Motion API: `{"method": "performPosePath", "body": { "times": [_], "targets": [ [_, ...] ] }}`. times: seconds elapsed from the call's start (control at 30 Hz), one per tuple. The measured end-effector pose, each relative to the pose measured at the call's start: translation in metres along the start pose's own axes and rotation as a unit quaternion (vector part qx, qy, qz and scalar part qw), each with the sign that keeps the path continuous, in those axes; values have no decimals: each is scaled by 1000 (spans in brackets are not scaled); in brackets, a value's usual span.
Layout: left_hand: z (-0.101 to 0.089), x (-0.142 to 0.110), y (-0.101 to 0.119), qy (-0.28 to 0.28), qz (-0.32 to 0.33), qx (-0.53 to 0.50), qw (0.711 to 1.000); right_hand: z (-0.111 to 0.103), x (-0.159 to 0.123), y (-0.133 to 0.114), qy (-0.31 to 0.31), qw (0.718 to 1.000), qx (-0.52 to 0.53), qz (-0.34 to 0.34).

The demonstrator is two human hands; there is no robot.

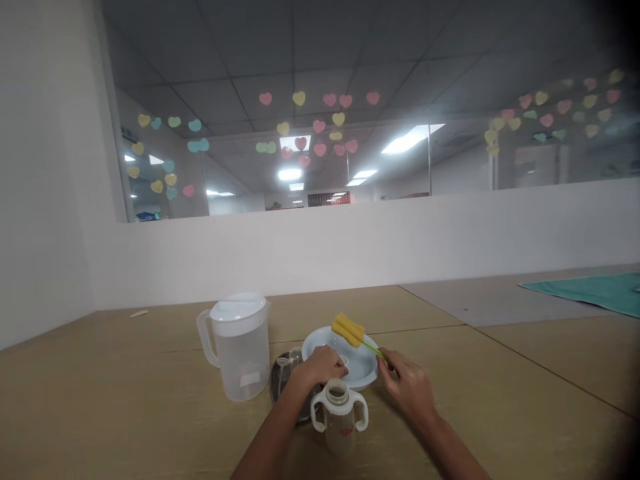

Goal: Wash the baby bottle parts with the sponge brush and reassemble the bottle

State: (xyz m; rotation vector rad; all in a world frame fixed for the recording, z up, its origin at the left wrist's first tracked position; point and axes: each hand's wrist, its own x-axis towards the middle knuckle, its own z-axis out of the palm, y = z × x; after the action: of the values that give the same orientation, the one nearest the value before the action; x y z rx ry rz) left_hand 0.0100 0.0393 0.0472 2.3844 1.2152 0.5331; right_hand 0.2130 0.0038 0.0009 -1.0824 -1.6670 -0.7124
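My right hand [411, 388] is closed around the green handle of a sponge bottle brush [349, 330]. Its yellow sponge head points up and left over a pale blue basin [370, 380]. At the basin's near left side is my left hand [326, 364], fingers curled closed; a small white piece shows just by the fingertips, and whether they grip it is unclear. Upright between my forearms stands a baby bottle [340, 427] with two white handles and an uncovered mouth, touched by neither hand. Partly behind my left forearm lies a dark round tray [275, 385] holding small clear and white parts.
A translucent lidded pitcher [243, 357] stands left of the tray. Toward the back left lies a small flat wooden piece [139, 313]. A teal cloth [590, 292] covers part of the far right table. Behind the table rises a white wall [330, 250] with windows above.
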Motion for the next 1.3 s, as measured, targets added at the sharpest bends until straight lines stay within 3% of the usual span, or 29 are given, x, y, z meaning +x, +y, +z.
{"method": "performPosePath", "body": {
  "times": [0.2,0.33,0.5,0.57,0.67,0.8,0.93,1.03,1.13,1.23,1.3],
  "targets": [
    [-17,8,1,129,25,-117,984,-4,1,-3,15,1000,13,11],
    [-32,8,7,153,42,-200,967,-4,1,-4,20,999,39,7],
    [-42,-3,22,162,83,-424,887,-1,1,1,33,999,0,26],
    [-45,-7,28,168,100,-449,872,-1,1,3,26,999,-21,21],
    [-48,-10,34,187,117,-415,883,0,0,4,18,999,-31,7],
    [-53,-10,34,257,117,-336,899,-1,-2,2,7,1000,-8,-28],
    [-59,-10,24,308,110,-260,909,-2,-2,-5,19,995,38,-89],
    [-67,-13,14,323,87,-177,926,-4,-1,-8,46,995,44,-73],
    [-75,-20,7,266,24,-26,963,-5,0,-6,49,997,34,-42],
    [-78,-28,2,122,-86,136,979,-4,0,-3,51,998,26,-39],
    [-76,-31,-2,40,-140,170,975,-3,0,-2,53,997,25,-47]
  ]
}}
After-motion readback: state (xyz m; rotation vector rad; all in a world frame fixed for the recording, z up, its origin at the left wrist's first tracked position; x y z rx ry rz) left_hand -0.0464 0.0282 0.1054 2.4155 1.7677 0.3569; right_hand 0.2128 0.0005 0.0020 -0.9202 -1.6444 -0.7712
